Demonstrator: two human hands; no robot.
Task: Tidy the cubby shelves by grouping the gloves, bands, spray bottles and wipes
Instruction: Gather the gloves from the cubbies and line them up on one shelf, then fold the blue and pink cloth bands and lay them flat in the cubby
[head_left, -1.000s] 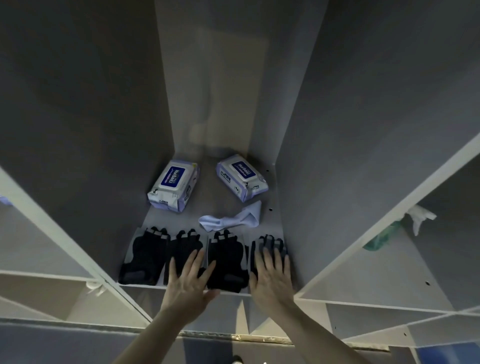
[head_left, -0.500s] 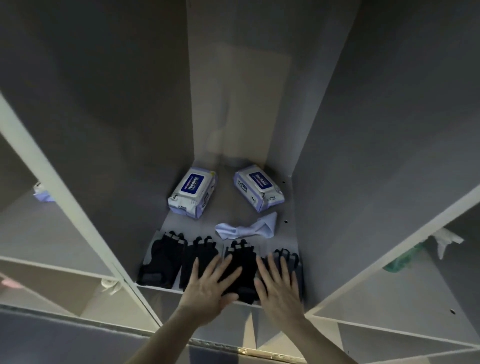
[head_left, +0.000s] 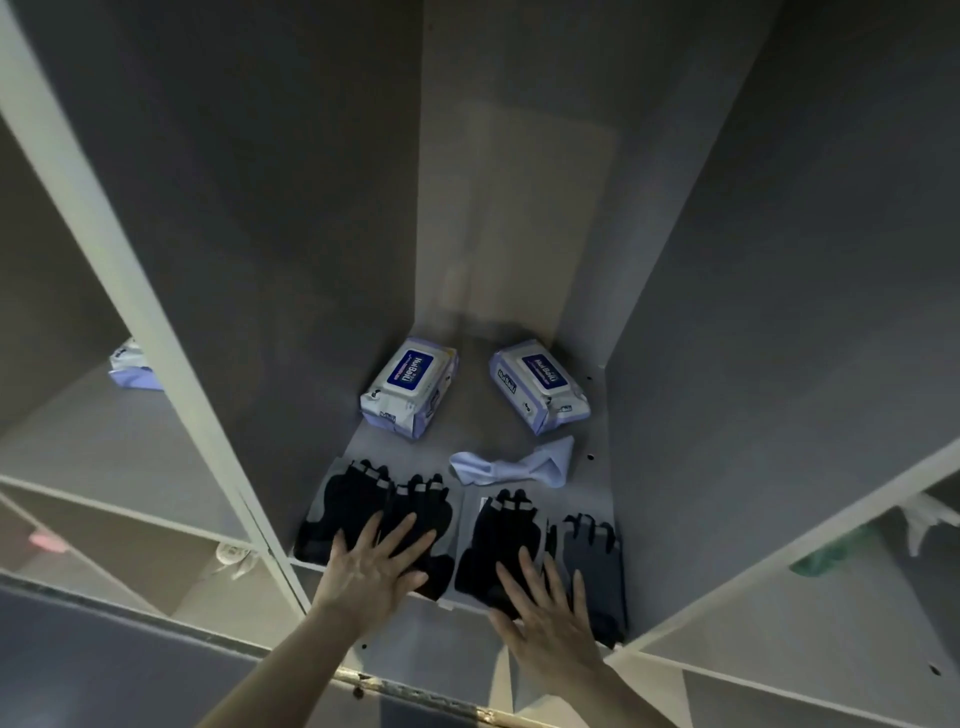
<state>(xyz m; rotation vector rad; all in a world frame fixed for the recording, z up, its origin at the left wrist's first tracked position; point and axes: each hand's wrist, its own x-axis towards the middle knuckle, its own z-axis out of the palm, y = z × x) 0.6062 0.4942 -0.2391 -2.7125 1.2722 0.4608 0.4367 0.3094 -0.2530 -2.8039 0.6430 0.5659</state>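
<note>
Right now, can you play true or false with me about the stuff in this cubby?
1. Two wipe packs lie at the back. True.
2. The left hand grips a spray bottle. False: it rests flat on black gloves.
3. A pale blue cloth lies between wipes and gloves. True.
4. The right hand is a fist. False: its fingers are straight on the gloves.

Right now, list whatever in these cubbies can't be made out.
- Head view: lower parts of the black gloves are covered by the left hand and right hand.
- Pale pack in the left cubby: half hidden behind the white divider.
- Green spray bottle in the right cubby: blurred, partly behind the shelf edge.
- Wipes packs: small print unreadable.
</note>
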